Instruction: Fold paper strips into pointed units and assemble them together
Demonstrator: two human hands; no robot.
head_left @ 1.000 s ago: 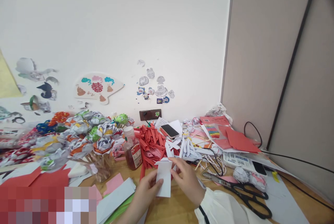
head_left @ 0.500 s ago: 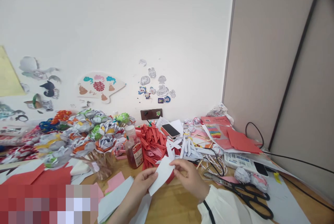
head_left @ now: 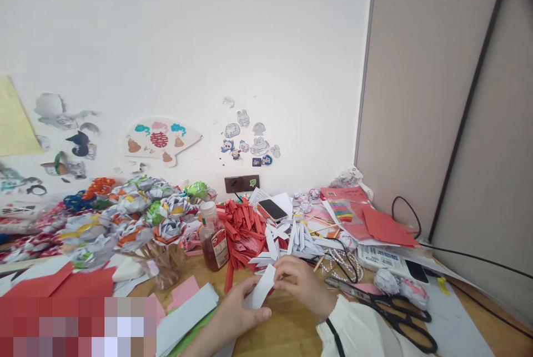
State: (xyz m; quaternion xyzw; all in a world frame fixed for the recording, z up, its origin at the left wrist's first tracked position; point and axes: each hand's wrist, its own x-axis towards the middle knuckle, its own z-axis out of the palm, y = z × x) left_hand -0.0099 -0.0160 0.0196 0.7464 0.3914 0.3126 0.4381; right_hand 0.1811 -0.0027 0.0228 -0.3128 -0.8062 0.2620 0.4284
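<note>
A small folded piece of white paper (head_left: 263,286) is held between my two hands above the wooden table. My left hand (head_left: 244,307) grips its lower left part, the thumb lying over the front. At the upper right edge, the fingers of my right hand (head_left: 302,285) pinch the paper. Just beyond my hands lie a heap of folded white paper pieces (head_left: 300,237) and a heap of folded red paper strips (head_left: 244,224). Left of my left hand rests a stack of white paper sheets (head_left: 187,312), with green paper partly under it.
Large black-handled scissors (head_left: 395,312) lie beside my right sleeve. A bottle of dark red liquid (head_left: 214,246) stands left of the red heap. Paper flowers on sticks (head_left: 166,224) fill the left side. A phone (head_left: 272,210) and several cables lie toward the wall.
The white paper has gone from upright and flat to tilted, and it now looks narrower. My left thumb has shifted across its front; my right hand stays at its upper right edge.
</note>
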